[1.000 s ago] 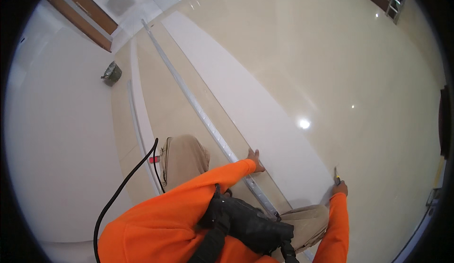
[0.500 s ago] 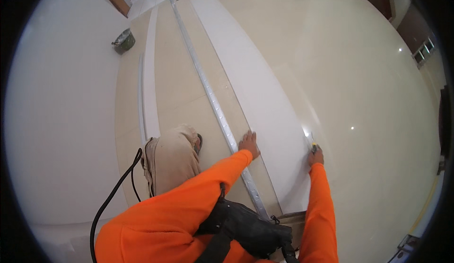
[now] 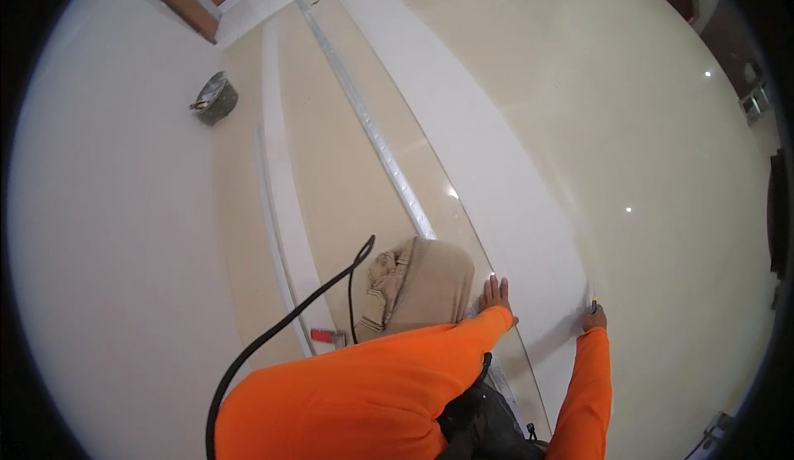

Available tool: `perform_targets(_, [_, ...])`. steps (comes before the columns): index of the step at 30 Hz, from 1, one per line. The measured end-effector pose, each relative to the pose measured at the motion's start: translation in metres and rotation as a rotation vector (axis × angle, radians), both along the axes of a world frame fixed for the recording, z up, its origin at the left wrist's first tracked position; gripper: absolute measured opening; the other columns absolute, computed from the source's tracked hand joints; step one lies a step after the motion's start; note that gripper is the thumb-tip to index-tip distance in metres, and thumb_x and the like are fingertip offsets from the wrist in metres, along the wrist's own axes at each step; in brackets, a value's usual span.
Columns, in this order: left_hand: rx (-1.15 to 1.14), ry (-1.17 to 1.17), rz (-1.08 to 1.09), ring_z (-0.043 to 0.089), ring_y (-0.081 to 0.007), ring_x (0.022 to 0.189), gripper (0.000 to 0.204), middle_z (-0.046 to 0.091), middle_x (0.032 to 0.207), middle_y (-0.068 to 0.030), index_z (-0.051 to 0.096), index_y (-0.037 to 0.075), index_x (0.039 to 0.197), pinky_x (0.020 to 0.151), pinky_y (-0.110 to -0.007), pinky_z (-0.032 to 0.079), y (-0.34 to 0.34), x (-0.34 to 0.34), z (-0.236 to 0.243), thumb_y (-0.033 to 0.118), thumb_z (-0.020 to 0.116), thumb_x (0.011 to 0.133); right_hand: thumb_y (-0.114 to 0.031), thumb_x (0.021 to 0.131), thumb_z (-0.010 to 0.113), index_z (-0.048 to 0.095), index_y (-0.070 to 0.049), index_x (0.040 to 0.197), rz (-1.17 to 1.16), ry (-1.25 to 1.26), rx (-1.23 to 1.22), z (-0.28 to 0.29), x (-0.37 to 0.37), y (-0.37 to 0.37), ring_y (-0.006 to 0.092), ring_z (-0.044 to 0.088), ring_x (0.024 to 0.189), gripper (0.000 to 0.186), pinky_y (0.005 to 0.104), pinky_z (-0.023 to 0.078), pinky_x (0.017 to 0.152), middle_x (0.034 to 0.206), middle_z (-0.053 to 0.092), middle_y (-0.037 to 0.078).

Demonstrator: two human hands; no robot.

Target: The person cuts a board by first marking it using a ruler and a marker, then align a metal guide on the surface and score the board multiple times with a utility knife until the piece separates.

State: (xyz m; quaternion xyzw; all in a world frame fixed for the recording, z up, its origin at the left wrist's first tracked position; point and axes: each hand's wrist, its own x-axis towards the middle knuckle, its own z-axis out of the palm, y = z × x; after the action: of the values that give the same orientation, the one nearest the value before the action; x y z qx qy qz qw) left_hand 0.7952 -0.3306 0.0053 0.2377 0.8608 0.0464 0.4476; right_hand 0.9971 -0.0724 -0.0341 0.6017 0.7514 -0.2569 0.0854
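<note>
A long white board strip point(image 3: 496, 162) lies flat on the glossy floor in front of me. On its left edge my left hand point(image 3: 496, 297) rests flat, fingers stretched and slightly apart, holding nothing. Over by the right edge, my right hand point(image 3: 595, 319) is closed round a small utility knife point(image 3: 594, 304) with a bit of yellow on it. The knife points away from me along that edge; whether its blade touches the board is too small to tell. My knee, in tan trousers point(image 3: 430, 286), is beside the left hand.
A perforated metal channel point(image 3: 364, 112) runs left of the board, partly under my leg. Farther left lie a narrow white strip point(image 3: 285, 162), a thin metal profile point(image 3: 273, 220) and a red-handled tool point(image 3: 324, 336). A dark bucket point(image 3: 215, 100) stands by the white wall point(image 3: 124, 212).
My view has shifted and both hands sit lower and farther right in it. My knee now covers part of the metal channel. The red-handled tool has come into sight. The knife stays in my right hand.
</note>
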Motion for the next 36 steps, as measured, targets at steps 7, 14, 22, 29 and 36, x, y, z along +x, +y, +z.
perform_targets(7, [-0.046,-0.067,0.014,-0.006,-0.0374,0.15,0.112,-0.011,0.163,-0.019,-0.004,0.015,0.158,0.12,-0.05,0.013,-0.023,-0.016,-0.008,0.042,0.071,0.079,-0.018,0.085,0.062,0.057,0.0,0.122,0.27,0.083,-0.103,0.056,-0.132,-0.032,0.0376,0.065,0.097,0.042,0.0453,0.05,0.086,0.102,0.067,0.021])
perform_targets(14, [-0.132,-0.141,0.046,0.033,-0.0389,0.141,0.088,0.023,0.158,-0.0192,0.025,0.011,0.153,0.113,-0.054,0.031,0.026,-0.077,0.05,0.042,0.067,0.082,-0.019,0.085,0.063,0.057,-0.002,0.122,0.175,0.32,0.004,0.014,-0.201,-0.008,0.0328,0.064,0.084,0.042,0.0419,0.051,0.081,0.095,0.065,0.018])
perform_targets(22, [-0.004,0.045,-0.222,0.053,-0.0343,0.125,0.061,0.055,0.134,-0.0181,0.048,0.005,0.136,0.103,-0.047,0.045,-0.096,-0.26,-0.035,0.035,0.063,0.086,-0.017,0.091,0.056,0.052,-0.005,0.132,0.08,-0.025,0.188,0.003,-0.31,-0.073,0.0357,0.05,0.121,0.044,0.0421,0.047,0.102,0.131,0.05,0.017])
perform_targets(29, [0.17,0.27,-0.039,0.037,-0.0343,0.138,0.074,0.038,0.147,-0.0192,0.038,0.005,0.143,0.108,-0.047,0.038,-0.077,-0.285,-0.008,0.038,0.066,0.083,-0.023,0.09,0.059,0.06,-0.005,0.119,0.142,-0.063,0.198,0.013,-0.312,-0.07,0.0348,0.053,0.119,0.034,0.0445,0.051,0.095,0.127,0.051,0.018])
perform_targets(36, [0.154,0.288,-0.52,0.005,-0.0387,0.15,0.102,0.001,0.162,-0.0228,0.011,0.004,0.156,0.119,-0.051,0.018,-0.052,-0.268,-0.008,0.045,0.067,0.081,-0.028,0.087,0.055,0.066,0.0,0.11,0.081,-0.029,0.124,0.001,-0.315,-0.011,0.0413,0.066,0.096,0.038,0.0475,0.052,0.086,0.106,0.065,0.023])
